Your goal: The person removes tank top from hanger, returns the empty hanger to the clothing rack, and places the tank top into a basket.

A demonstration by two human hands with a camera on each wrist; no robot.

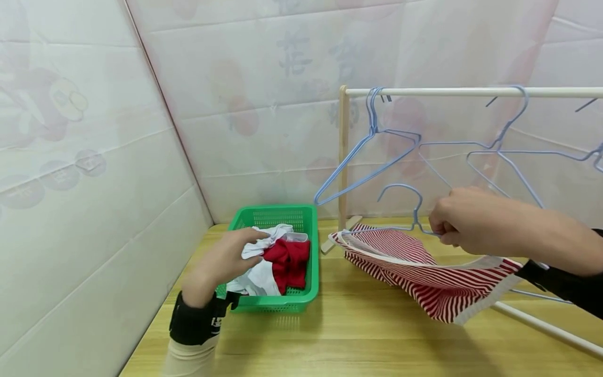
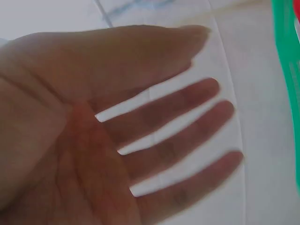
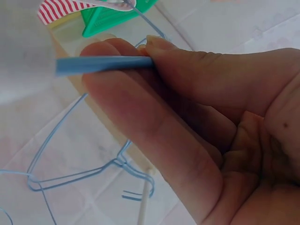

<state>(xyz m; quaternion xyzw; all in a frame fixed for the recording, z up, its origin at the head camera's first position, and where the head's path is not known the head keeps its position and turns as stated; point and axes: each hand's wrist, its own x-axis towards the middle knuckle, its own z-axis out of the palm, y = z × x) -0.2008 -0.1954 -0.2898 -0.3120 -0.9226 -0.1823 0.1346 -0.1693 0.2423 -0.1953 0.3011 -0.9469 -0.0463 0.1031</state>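
My right hand [image 1: 464,217] pinches a blue wire hanger [image 1: 416,201] by its shoulder, the hook standing up to the left of the fingers. A red-and-white striped garment [image 1: 424,280] with a white edge hangs on that hanger, its lower part close to the table. The right wrist view shows thumb and fingers closed on the blue wire [image 3: 108,64]. Over the near left side of a green basket [image 1: 313,262] is my left hand [image 1: 226,262], fingers extended and holding nothing. White cloth [image 1: 259,277] and red cloth [image 1: 287,262] lie in the basket.
A rack with a white rail [image 1: 452,92] and a wooden post [image 1: 344,157] stands at the back right. Several blue hangers [image 1: 339,178] hang from it. A white lower bar [image 1: 551,327] crosses the wooden table [image 1: 330,345] on the right. Printed sheets [image 1: 264,131] cover the walls.
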